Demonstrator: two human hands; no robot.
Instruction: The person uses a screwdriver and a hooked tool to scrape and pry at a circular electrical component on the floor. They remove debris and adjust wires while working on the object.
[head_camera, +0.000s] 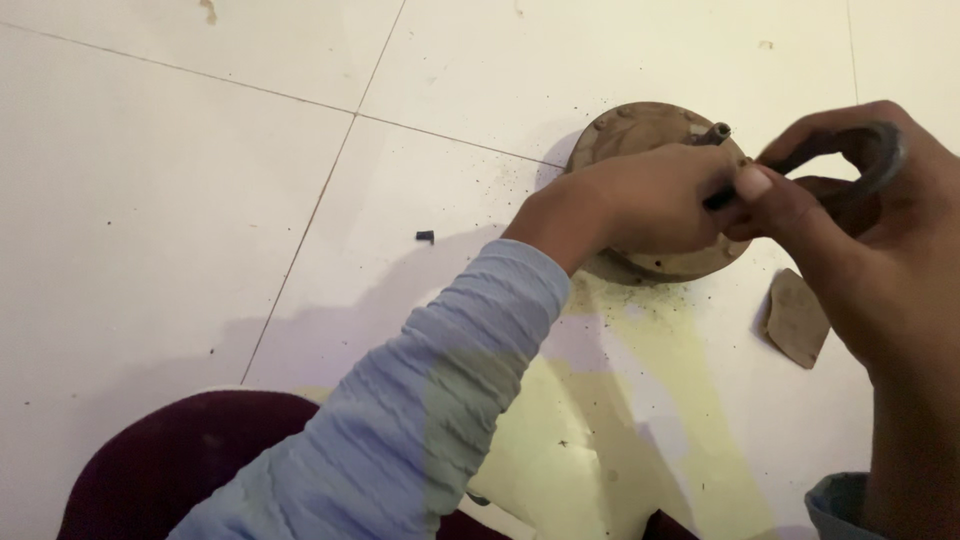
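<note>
Both hands, left hand (650, 195) and right hand (850, 190), clamped on the round rusty disc (640, 130); its shaft (716, 132) points up-right, open floor (200, 200) to the left.

Round metal part (640, 135) half behind hands (655, 200)

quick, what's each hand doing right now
Left hand: closed on the round rusty metal part.
Right hand: closed on a dark curved metal tool.
</note>
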